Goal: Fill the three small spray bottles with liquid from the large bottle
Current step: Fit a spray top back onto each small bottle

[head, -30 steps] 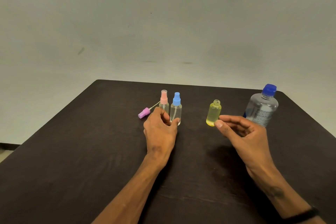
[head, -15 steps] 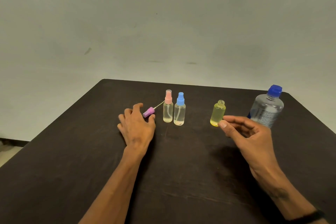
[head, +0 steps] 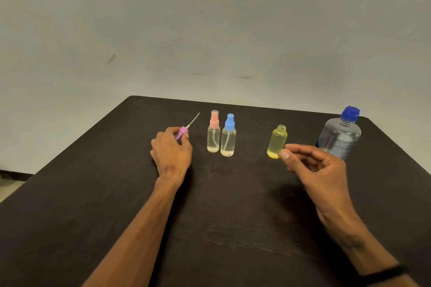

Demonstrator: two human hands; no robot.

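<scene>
Left hand (head: 171, 154) has left the bottles, now pinching the purple sprayer (head: 181, 134) at ten o'clock; right hand (head: 312, 163) hangs loose, seemingly empty, beside the yellow bottle (head: 277, 141), ready for capping.

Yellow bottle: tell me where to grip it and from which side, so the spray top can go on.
Grip the yellow bottle round its lower body, coming from the right, where the right hand hovers beside it. It stands upright with its neck open, so keep the fingers below the shoulder and leave the mouth free for the purple spray top that the left hand holds.

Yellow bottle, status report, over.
Yellow bottle upright, uncapped. Left hand grips purple sprayer. Right hand open, beside it. Nothing blocking.
</scene>
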